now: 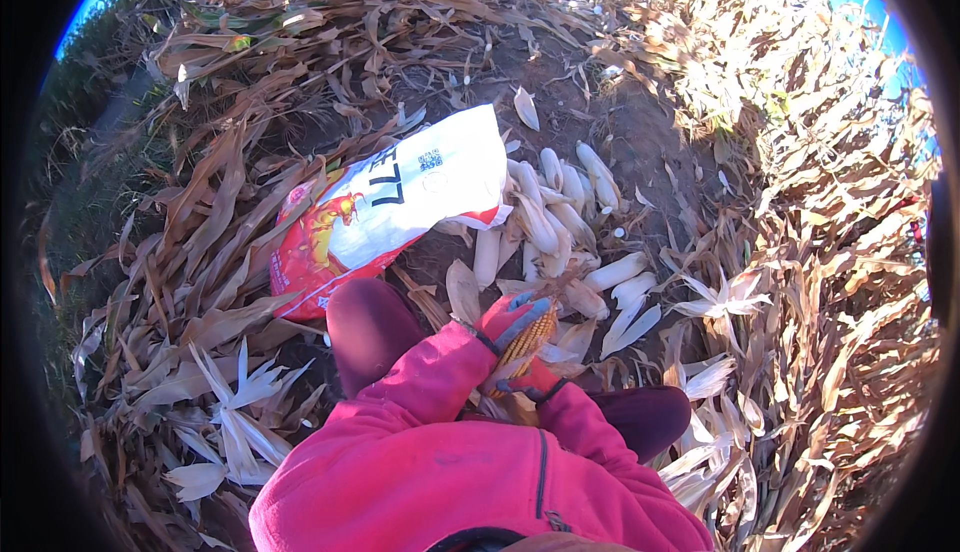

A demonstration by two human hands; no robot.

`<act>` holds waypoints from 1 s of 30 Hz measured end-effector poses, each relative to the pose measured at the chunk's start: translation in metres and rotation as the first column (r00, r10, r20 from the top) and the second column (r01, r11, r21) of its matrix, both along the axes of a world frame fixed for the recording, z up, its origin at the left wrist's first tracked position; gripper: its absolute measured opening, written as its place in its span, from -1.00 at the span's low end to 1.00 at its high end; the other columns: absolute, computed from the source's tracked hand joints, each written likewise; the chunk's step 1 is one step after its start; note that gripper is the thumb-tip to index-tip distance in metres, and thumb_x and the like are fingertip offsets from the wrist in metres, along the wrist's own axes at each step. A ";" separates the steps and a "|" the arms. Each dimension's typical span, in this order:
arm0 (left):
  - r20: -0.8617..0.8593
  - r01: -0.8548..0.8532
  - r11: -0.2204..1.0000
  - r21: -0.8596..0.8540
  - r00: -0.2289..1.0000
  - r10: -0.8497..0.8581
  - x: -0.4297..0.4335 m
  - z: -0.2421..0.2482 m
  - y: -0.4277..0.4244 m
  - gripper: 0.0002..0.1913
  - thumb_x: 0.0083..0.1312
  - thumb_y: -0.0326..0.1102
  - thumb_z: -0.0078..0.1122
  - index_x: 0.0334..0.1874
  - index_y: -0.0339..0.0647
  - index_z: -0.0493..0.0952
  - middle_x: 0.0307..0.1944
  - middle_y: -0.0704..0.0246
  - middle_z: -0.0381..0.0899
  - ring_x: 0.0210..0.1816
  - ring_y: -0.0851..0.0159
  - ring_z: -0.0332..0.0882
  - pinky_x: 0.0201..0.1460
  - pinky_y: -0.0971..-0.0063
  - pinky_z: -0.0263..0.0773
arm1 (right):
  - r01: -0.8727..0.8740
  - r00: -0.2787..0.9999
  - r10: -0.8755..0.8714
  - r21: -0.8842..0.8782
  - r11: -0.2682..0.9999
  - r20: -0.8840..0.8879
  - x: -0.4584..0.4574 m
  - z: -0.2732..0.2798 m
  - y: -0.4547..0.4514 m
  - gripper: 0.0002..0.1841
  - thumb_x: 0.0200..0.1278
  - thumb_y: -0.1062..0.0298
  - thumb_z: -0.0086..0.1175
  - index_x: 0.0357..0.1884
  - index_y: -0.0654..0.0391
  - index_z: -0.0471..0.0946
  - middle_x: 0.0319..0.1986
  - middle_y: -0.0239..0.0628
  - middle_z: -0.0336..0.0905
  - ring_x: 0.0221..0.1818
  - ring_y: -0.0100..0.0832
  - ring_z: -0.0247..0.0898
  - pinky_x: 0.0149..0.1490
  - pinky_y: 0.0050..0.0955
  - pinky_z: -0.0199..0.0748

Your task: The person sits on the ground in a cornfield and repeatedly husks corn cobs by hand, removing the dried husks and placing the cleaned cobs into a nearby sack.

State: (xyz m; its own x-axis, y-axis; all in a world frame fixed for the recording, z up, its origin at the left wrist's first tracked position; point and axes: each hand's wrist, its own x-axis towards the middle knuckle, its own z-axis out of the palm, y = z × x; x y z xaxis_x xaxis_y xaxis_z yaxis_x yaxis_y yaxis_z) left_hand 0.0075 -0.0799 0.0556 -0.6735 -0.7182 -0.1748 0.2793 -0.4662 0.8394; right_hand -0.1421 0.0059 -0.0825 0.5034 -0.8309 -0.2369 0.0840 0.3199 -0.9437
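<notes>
My left hand (508, 319), in a red and blue-grey work glove, grips the upper part of a corn ear (529, 342). Its yellow kernels are bare along most of the visible side, and brown silk sticks out at the tip. Around the lower end, where some pale husk (511, 370) clings, my right hand (535, 381) is closed in a similar glove. Just beyond the hands lies a loose pile of corn ears in pale husks (551, 229). A white and red woven sack (450, 154) with printing rests on the ground at the left, its white end touching the pile.
Dry corn stalks and leaves (202, 192) bank up on the left. More dry stalks (832, 312) cover the right side. Peeled husks (244, 417) lie by my left side, and another opened husk (724, 298) lies right of the pile. My bent knees (371, 331) flank the hands.
</notes>
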 end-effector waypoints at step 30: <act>0.098 -0.517 0.853 -0.073 0.847 0.522 -0.009 -0.045 -0.007 -0.74 0.41 -0.09 0.01 -0.31 -0.11 0.51 -0.48 0.53 0.45 -0.46 0.54 0.33 -0.41 0.60 0.26 | -0.052 0.931 0.009 0.108 0.993 0.364 0.000 -0.015 0.021 -0.49 0.05 0.54 0.18 0.13 0.24 0.41 0.04 -0.19 0.49 0.11 -0.32 0.40 0.23 -0.37 0.28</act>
State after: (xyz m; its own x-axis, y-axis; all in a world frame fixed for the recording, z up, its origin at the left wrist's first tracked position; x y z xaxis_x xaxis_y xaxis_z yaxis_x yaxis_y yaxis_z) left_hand -0.0013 -0.0872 0.0106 -0.1780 -0.9660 -0.1875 0.3754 -0.2428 0.8945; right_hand -0.1425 0.0265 -0.0970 0.5972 -0.7923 -0.1253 0.4019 0.4308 -0.8080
